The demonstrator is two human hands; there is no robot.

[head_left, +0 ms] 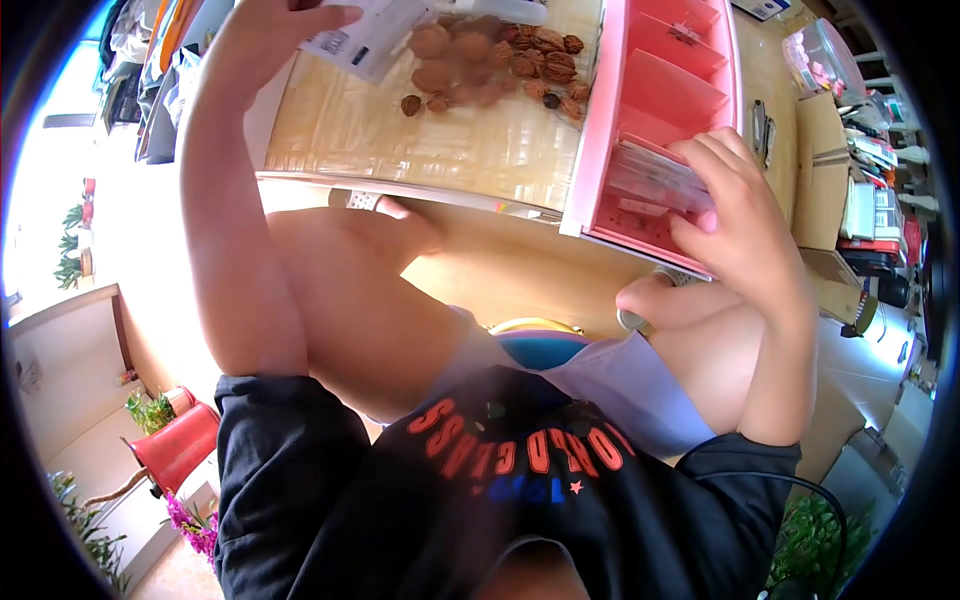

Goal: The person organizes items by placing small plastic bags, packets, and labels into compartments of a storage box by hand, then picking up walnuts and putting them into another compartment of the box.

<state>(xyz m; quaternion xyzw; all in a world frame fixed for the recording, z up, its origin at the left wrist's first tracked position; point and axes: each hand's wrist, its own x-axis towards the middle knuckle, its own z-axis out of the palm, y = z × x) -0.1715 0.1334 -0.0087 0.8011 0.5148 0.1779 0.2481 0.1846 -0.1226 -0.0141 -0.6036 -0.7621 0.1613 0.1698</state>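
My right hand (730, 200) is at the near compartment of a pink divided box (597, 130), its fingers closed on a clear plastic packet (650, 175) that lies partly inside that compartment. At the top edge, my left hand (325, 14) grips a white labelled packet (372, 38); part of this hand is cut off by the frame. Brown walnut-like shells (558, 67) lie in and around clear plastic on the table, between the white packet and the pink box. A small item (684, 33) sits in a farther compartment of the box.
The wooden table (420, 150) ends just before my knees. Right of the pink box are metal clippers (763, 133), a clear round tub (822, 60) and a cardboard box (820, 170) beside piled goods. A red pot (178, 445) and plants stand at lower left.
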